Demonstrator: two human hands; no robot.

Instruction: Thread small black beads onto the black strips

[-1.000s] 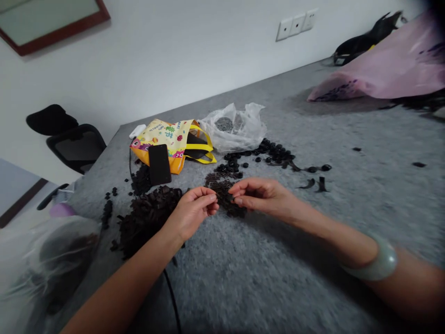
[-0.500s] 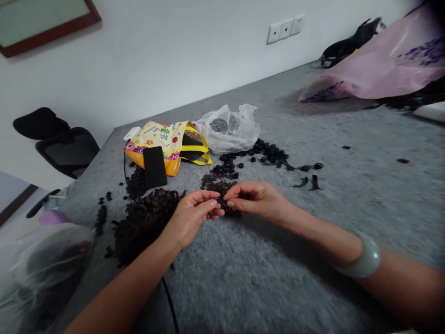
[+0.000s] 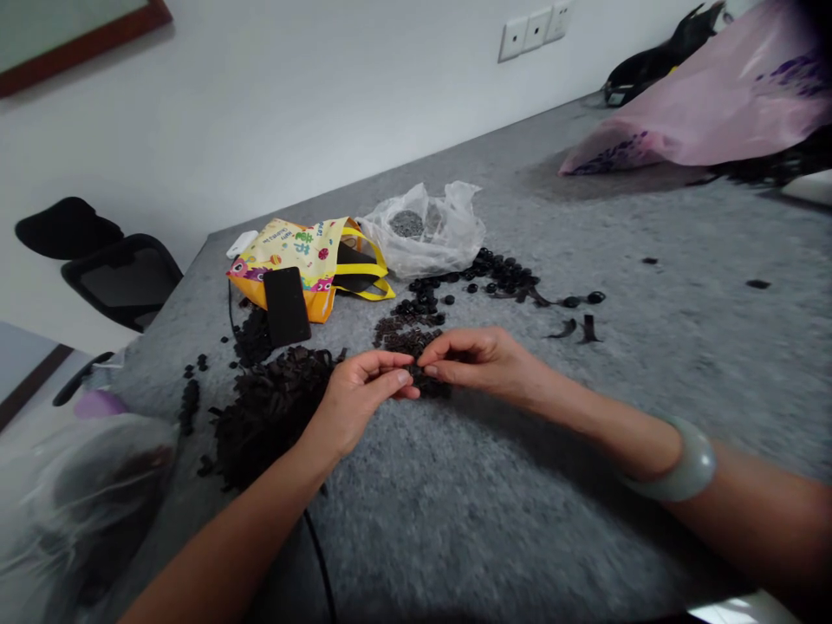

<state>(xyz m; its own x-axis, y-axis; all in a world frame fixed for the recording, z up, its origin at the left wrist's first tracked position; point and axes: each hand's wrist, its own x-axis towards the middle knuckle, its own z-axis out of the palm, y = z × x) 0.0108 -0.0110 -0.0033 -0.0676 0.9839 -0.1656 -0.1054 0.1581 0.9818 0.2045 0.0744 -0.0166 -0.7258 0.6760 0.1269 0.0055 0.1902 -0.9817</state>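
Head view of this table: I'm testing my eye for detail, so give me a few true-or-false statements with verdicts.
1. The left hand wears a bangle. False: the pale green bangle is on the right arm.
2. A black phone rests on the yellow tote bag. True.
3. The large dark pile sits on a white tray. False: it lies directly on the gray felt table top.
4. The right hand has its fingertips close to the left hand's, above small dark pieces. True.

phone (image 3: pixel 287 307) on tote bag (image 3: pixel 305 260), plastic bag (image 3: pixel 422 234) right of it, loose pieces (image 3: pixel 409 342) in front
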